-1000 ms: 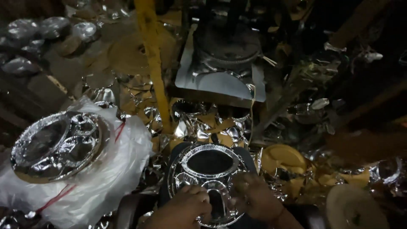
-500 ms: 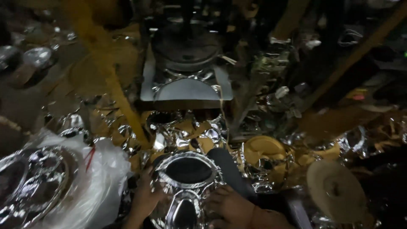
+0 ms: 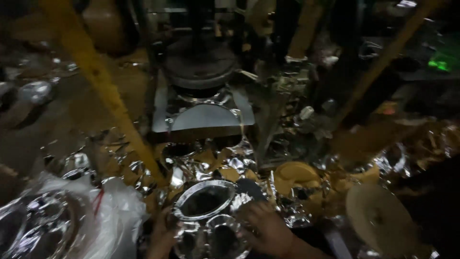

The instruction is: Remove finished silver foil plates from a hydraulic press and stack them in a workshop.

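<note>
Shifted rightward, silver compartment plate, long axis pointing away, both hands' fingers gripping edges

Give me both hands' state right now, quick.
Left hand: grips the left edge of the silver compartment plate, fingers curled.
Right hand: fingers on the plate's right rim, pressing or holding; closure cannot be told.

Lower left corner: crumpled white plastic bag, red-tied, wrapping a stack of shiny silver compartment plates. Far right edge: small green glow, too blurred to identify.
</note>
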